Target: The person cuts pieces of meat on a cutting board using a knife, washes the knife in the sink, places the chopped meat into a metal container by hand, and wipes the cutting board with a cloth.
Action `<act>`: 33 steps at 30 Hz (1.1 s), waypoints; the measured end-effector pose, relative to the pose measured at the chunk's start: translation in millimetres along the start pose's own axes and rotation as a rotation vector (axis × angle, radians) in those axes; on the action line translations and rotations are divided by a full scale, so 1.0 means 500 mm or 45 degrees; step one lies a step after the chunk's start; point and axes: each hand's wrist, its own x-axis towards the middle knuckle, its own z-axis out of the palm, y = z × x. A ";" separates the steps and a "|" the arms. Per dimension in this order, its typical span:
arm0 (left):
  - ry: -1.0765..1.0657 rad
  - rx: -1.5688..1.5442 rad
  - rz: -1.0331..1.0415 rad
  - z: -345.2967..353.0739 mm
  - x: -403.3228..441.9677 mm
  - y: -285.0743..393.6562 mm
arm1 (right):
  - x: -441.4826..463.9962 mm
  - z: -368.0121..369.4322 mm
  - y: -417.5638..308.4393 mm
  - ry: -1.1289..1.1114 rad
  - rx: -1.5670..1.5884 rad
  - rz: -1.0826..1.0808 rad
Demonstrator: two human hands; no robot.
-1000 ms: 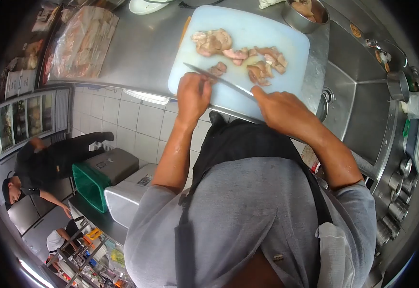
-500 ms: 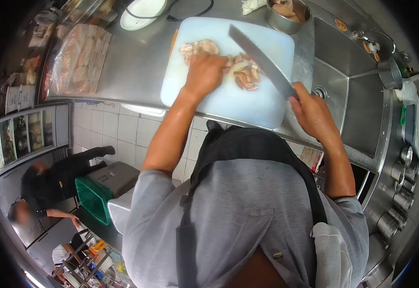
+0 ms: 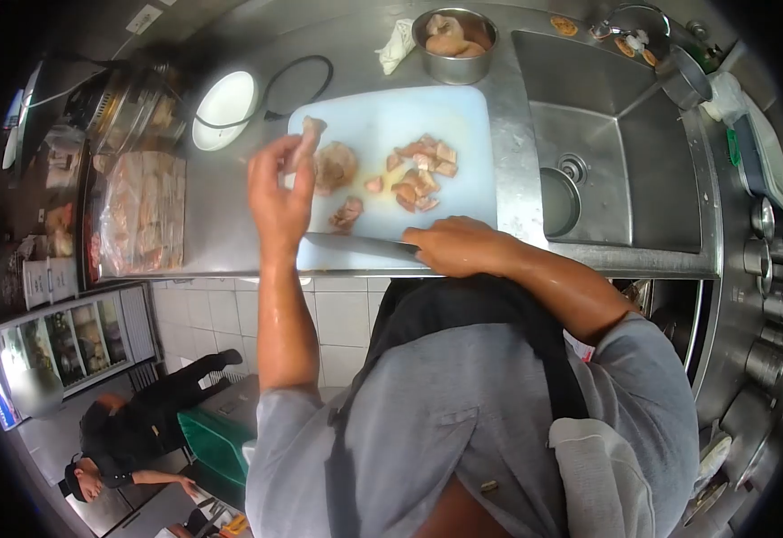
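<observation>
My left hand (image 3: 281, 199) is raised over the left edge of the white cutting board (image 3: 463, 112), pinching a piece of chicken (image 3: 310, 136) between thumb and fingers. Near the board's front edge, my right hand (image 3: 463, 246) grips the handle of a long kitchen knife (image 3: 362, 245), its blade pointing left and low. Cut chicken pieces (image 3: 423, 160) form two small heaps on the board's right half. Farther left lie a larger chicken piece (image 3: 338, 168) and a smaller chunk (image 3: 347, 215), with a small bit between them and the heaps.
Behind the board stands a metal pot (image 3: 457, 68) with more chicken, beside a crumpled white cloth or bag (image 3: 396, 47). A white oval dish (image 3: 225, 109), a black cord (image 3: 327, 75) and a plastic-wrapped package (image 3: 140, 211) are leftward. The sink (image 3: 629, 211) is at right; a co-worker (image 3: 140, 421) is lower left.
My left hand has lifted a chicken piece off the board and moved left. My right hand has lowered the knife toward the board's front edge, its blade now pointing left. The view has shifted.
</observation>
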 end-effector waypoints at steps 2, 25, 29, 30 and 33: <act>0.031 0.051 0.127 -0.002 -0.023 0.007 | 0.015 -0.008 0.010 0.076 0.010 0.036; -0.237 0.048 -0.145 0.105 -0.239 -0.061 | -0.083 -0.062 0.017 0.294 -0.309 0.163; -0.292 0.120 -0.154 0.103 -0.236 -0.070 | -0.107 -0.079 -0.003 0.220 -0.458 0.124; -0.301 0.130 -0.149 0.106 -0.236 -0.073 | -0.098 -0.077 -0.001 0.188 -0.473 0.109; -0.324 0.121 -0.166 0.106 -0.237 -0.073 | -0.035 -0.053 0.007 0.143 -0.457 0.082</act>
